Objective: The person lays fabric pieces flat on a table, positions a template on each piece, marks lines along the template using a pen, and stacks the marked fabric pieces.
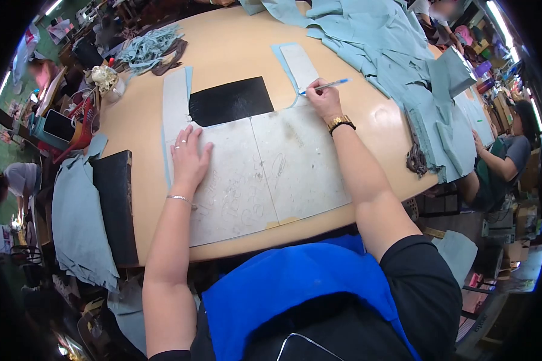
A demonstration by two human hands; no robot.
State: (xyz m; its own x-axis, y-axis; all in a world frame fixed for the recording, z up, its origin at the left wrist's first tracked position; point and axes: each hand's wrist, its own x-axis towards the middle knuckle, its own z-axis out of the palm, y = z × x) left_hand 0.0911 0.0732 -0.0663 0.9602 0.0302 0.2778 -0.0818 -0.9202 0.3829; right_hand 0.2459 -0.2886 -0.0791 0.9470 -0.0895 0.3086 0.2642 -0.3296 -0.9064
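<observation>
A large grey-white pattern board (235, 174) with two upright strips lies on the table, scribbled with handwriting and joined down the middle. Light blue material (282, 63) shows along its edges underneath. My left hand (190, 155) rests flat on the board's left part, fingers spread. In my right hand (325, 101) is a blue-and-clear pen (334, 85), its tip at the inner edge of the right strip. Between the two strips lies a black rectangular sheet (232, 101).
Light blue sheets (367, 45) are heaped at the back right, and blue scraps (150, 49) lie at the back left. A black board (113, 204) and hanging blue material (81, 216) are on the left edge. Another person (509, 156) sits at right.
</observation>
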